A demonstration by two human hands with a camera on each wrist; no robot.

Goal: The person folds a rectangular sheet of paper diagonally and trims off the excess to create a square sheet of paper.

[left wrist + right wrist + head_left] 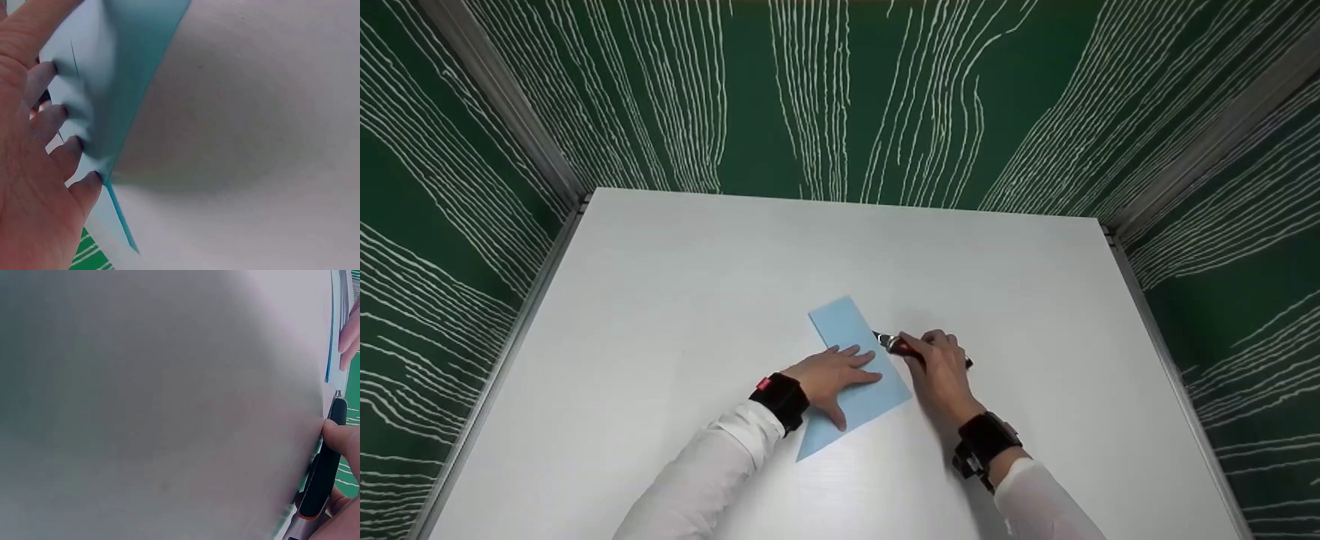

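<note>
A folded sheet of light blue paper (pixel 834 321) lies aslant on the white table, with a pointed corner toward the person. My left hand (pixel 829 381) rests on it with fingers spread, holding it down. In the left wrist view, a thin dark line runs across the paper (pixel 93 90) near the fingers. My right hand (pixel 943 375) grips a utility knife (pixel 895 345) with a black and red handle. Its tip is right at the paper's right edge. The right wrist view shows the thumb on the dark knife handle (pixel 322 478); the palm is partly out of frame.
The white table (pixel 675 300) extends around the paper on all sides. Grey metal rails (pixel 540 277) border its sides. Behind and beside it stand green panels (pixel 750 97) with wavy white lines. Each wrist wears a black camera strap (pixel 781 401).
</note>
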